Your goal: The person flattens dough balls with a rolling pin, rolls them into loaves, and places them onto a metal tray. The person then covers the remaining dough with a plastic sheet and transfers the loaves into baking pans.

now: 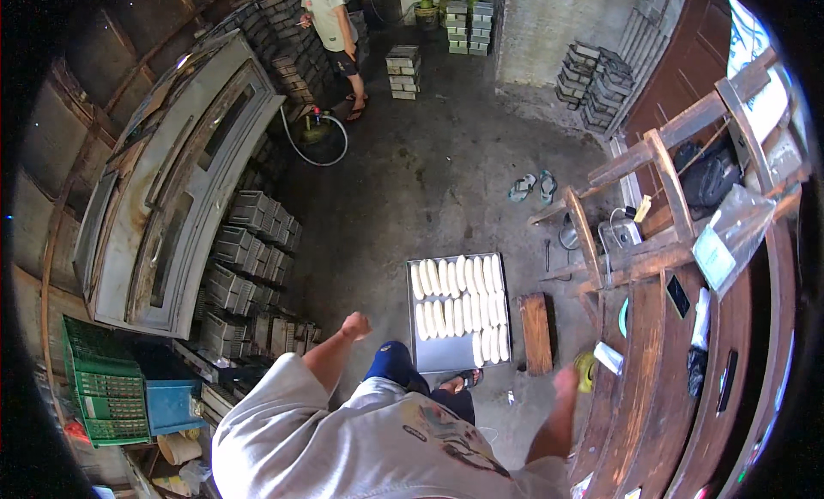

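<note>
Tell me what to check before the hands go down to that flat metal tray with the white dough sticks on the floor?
1. Left hand empty: ok, a loose fist holding nothing.
2. Right hand empty: cannot tell, it is blurred beside a yellow object.
3. Flat metal tray lying level on the grey concrete floor: ok.
4. White dough sticks all inside the tray: ok, in two rows.
5. Room beside the tray: not ok, a brown wooden block lies close on its right.
6. Other person out of the way: ok, far off.
</note>
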Action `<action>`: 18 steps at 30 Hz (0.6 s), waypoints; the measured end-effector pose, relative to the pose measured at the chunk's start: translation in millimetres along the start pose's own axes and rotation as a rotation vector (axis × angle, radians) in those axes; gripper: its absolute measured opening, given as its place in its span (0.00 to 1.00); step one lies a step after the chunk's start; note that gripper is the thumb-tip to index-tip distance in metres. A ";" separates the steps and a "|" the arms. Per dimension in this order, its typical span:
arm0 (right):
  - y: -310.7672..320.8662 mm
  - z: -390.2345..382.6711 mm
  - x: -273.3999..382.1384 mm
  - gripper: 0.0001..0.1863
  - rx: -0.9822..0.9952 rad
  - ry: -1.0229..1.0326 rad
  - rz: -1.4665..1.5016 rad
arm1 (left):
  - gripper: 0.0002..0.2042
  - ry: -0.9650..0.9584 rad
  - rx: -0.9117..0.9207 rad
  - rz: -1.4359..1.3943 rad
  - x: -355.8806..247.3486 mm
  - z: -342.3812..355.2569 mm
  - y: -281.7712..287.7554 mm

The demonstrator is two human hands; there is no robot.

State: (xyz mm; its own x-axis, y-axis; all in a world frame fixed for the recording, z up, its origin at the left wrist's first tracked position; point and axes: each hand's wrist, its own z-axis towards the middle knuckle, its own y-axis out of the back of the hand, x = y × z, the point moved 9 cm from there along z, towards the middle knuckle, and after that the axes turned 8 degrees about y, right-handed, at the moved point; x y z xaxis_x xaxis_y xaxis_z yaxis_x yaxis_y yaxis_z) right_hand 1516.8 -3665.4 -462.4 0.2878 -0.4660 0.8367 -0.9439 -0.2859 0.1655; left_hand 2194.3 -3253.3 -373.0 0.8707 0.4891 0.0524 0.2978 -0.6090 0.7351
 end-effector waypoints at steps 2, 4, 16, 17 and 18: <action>-3.5 67.2 129.5 0.11 -0.051 0.037 0.355 | 0.17 0.501 0.057 -0.622 60.6 -31.8 -10.3; -25.8 98.6 222.2 0.11 -0.123 0.095 0.446 | 0.16 0.515 0.145 -0.736 78.4 -54.3 -35.1; -323.9 -40.9 170.0 0.28 -0.076 -0.546 -0.289 | 0.10 1.156 0.604 -1.746 222.1 -183.9 -210.6; -315.4 -64.2 161.2 0.30 -0.074 -0.564 -0.168 | 0.11 1.107 0.723 -1.734 250.4 -172.8 -203.9; -289.4 -91.7 147.3 0.33 -0.077 -0.583 -0.044 | 0.12 1.056 0.845 -1.710 282.2 -160.2 -192.1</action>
State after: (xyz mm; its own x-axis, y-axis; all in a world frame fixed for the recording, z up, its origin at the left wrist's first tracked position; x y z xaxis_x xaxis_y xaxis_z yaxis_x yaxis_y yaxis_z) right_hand 1817.5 -3574.5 -339.1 0.3476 -0.8449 0.4067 -0.9319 -0.2635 0.2491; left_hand 2320.1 -2898.2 -391.1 -0.7392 0.5938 0.3178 0.6467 0.7576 0.0886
